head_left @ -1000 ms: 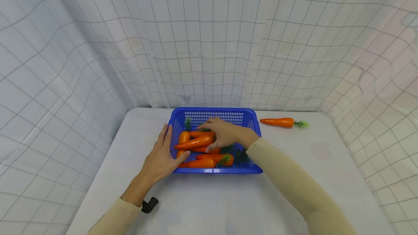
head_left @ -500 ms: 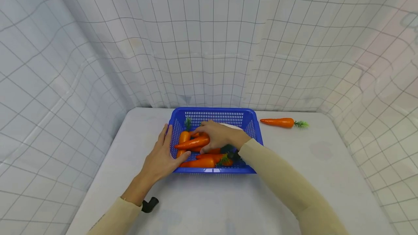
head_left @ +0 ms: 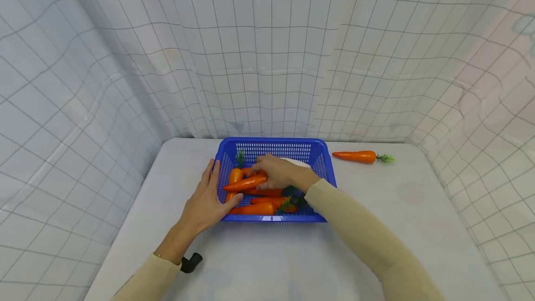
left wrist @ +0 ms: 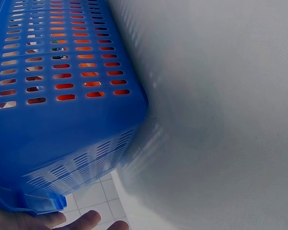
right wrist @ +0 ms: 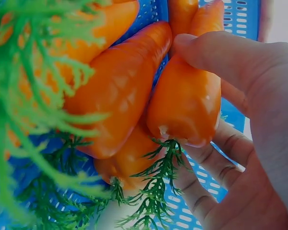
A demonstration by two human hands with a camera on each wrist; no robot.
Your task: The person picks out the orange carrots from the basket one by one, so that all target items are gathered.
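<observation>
A blue perforated basket (head_left: 273, 141) holds several orange carrots with green leafy tops. My right hand (head_left: 276, 172) reaches inside and grips one carrot (head_left: 244, 183) near its leafy end. In the right wrist view, the thumb lies on top of that carrot (right wrist: 187, 103) and the fingers pass beneath it; its pointed end aims away, its dark green leaves (right wrist: 165, 177) hang towards the camera. My left hand (head_left: 205, 206) rests at the basket's left side, fingers straight along the rim and thumb over the front left corner. In the left wrist view its fingertips (left wrist: 89, 218) show beside the rim.
One carrot (head_left: 355, 156) lies on the white table (head_left: 267, 259) right of the basket. Part of a white thing (head_left: 296, 162) shows inside behind my right wrist. A black object (head_left: 192, 262) sits by my left cuff. Grid-patterned curtains (head_left: 267, 59) enclose the table's back and sides.
My right hand has shifted left within the basket and taken hold of the carrot, which has since tilted up slightly. The left hand stays at the basket.
</observation>
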